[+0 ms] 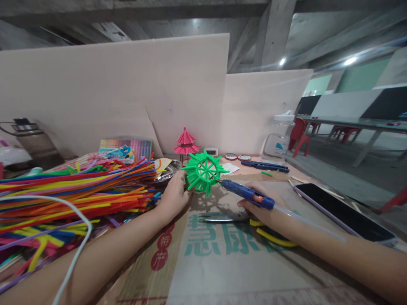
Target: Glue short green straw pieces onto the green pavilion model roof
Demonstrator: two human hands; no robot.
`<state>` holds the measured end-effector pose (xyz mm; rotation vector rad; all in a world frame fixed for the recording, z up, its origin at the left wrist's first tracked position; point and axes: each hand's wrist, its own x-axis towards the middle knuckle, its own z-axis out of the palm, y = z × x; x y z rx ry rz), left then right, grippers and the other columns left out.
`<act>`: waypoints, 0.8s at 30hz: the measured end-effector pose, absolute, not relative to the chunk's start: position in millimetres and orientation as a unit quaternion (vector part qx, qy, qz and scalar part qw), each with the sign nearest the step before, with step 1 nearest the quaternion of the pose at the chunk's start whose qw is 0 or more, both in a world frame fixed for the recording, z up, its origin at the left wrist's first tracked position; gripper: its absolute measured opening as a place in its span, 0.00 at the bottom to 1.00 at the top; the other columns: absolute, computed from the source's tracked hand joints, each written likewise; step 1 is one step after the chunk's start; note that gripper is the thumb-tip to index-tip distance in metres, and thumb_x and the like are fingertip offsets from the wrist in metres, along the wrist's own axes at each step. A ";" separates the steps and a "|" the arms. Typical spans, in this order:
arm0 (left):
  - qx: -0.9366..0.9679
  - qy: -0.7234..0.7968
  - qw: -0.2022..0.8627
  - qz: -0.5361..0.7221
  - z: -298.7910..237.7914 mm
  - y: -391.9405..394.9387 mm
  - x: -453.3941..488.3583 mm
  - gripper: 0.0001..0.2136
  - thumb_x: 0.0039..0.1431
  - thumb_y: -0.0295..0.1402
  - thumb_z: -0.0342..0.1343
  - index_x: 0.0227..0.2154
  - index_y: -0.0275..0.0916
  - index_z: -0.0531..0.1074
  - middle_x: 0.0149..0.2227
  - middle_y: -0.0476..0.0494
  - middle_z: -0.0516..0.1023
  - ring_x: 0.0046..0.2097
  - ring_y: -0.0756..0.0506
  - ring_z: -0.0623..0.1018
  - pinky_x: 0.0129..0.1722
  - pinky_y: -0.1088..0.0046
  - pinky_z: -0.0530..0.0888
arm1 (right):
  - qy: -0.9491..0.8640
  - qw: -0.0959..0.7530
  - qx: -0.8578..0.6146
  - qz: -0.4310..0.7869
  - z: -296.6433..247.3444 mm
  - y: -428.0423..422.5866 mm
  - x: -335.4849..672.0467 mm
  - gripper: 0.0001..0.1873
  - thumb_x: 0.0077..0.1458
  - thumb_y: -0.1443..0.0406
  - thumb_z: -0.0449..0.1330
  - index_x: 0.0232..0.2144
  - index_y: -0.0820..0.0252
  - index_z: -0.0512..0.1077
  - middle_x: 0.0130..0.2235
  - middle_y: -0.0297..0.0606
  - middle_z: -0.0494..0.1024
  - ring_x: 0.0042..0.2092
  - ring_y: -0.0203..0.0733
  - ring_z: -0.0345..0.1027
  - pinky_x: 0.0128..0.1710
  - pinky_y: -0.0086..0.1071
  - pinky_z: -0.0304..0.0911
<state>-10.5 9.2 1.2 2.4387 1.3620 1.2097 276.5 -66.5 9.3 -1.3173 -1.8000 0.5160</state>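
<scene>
My left hand (174, 192) grips the left edge of a green pipe-cleaner wheel (206, 170), with spokes inside its ring and short pieces sticking out all around. The wheel is held up above the cardboard. In my right hand (262, 207) is a blue hot glue gun (246, 192), a clear glue stick (307, 220) trailing from its back end. Its nozzle points left and is at the right edge of the wheel; whether it touches I cannot tell. Below my right hand lie scissors (225, 219) and pliers-like yellow handles (275, 239), partly covered by the arm.
Bundles of coloured pipe cleaners (79, 190) fill the left side, crossed by a white cable (85, 224). Behind the wheel stands a pink pagoda model (185, 144). A phone (340, 209) lies at right, a plastic bottle (278, 140) behind. Printed cardboard (203, 275) covers the table.
</scene>
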 end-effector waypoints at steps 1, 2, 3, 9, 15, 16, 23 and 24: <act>0.801 0.445 0.052 0.397 0.9 9.6 -10.6 0.09 0.59 0.29 0.57 0.42 0.40 0.66 0.43 0.41 0.72 0.46 0.40 0.74 0.46 0.60 0.73 | -0.716 0.414 -0.524 0.204 9.6 -66.6 276.4 0.07 0.54 0.58 0.62 0.36 0.50 0.74 0.27 0.29 0.77 0.27 0.44 0.73 0.26 0.34 0.65; 0.802 0.444 0.056 0.397 0.6 10.0 -10.7 0.09 0.59 0.29 0.56 0.42 0.40 0.66 0.43 0.41 0.72 0.47 0.40 0.73 0.47 0.59 0.73 | -0.716 0.413 -0.525 0.202 10.0 -66.7 276.3 0.07 0.54 0.58 0.62 0.36 0.50 0.73 0.26 0.29 0.77 0.27 0.44 0.73 0.26 0.34 0.65; 0.802 0.442 0.059 0.398 0.2 10.5 -10.9 0.10 0.59 0.29 0.56 0.43 0.40 0.66 0.44 0.40 0.72 0.47 0.40 0.73 0.48 0.59 0.73 | -0.717 0.412 -0.526 0.200 10.5 -66.9 276.2 0.07 0.54 0.58 0.62 0.36 0.50 0.73 0.26 0.29 0.77 0.27 0.44 0.73 0.27 0.34 0.65; 0.806 0.430 0.070 0.402 -0.3 12.5 -11.1 0.12 0.59 0.29 0.55 0.46 0.39 0.66 0.47 0.38 0.72 0.51 0.38 0.73 0.53 0.57 0.71 | -0.718 0.400 -0.535 0.195 15.6 -69.1 274.3 0.06 0.54 0.58 0.62 0.35 0.49 0.73 0.24 0.28 0.76 0.26 0.43 0.71 0.27 0.33 0.64; 0.808 0.426 0.069 0.400 1.4 12.9 -10.0 0.13 0.60 0.29 0.54 0.47 0.39 0.67 0.49 0.38 0.72 0.53 0.38 0.72 0.56 0.55 0.69 | -0.717 0.403 -0.542 0.176 20.3 -70.5 271.4 0.04 0.52 0.59 0.62 0.31 0.50 0.72 0.23 0.28 0.74 0.26 0.43 0.70 0.26 0.33 0.62; 0.808 0.428 0.069 0.398 1.4 13.1 -10.1 0.13 0.60 0.29 0.54 0.48 0.39 0.67 0.50 0.38 0.72 0.54 0.38 0.72 0.57 0.55 0.69 | -0.718 0.399 -0.544 0.171 20.7 -70.4 271.5 0.04 0.52 0.59 0.62 0.30 0.50 0.72 0.23 0.28 0.74 0.26 0.42 0.69 0.26 0.33 0.61; 0.806 0.430 0.069 0.401 0.0 14.3 -11.5 0.18 0.58 0.28 0.55 0.52 0.40 0.66 0.53 0.37 0.72 0.57 0.36 0.71 0.59 0.53 0.68 | -0.720 0.398 -0.538 0.183 16.4 -68.6 273.7 0.05 0.53 0.58 0.62 0.33 0.50 0.72 0.24 0.28 0.75 0.27 0.43 0.70 0.28 0.34 0.62; 0.805 0.430 0.070 0.403 -0.4 14.5 -11.7 0.18 0.58 0.28 0.55 0.52 0.40 0.66 0.53 0.37 0.72 0.57 0.37 0.72 0.59 0.53 0.68 | -0.720 0.399 -0.537 0.186 15.7 -68.3 273.8 0.05 0.53 0.58 0.62 0.33 0.50 0.72 0.24 0.28 0.75 0.27 0.43 0.70 0.28 0.34 0.62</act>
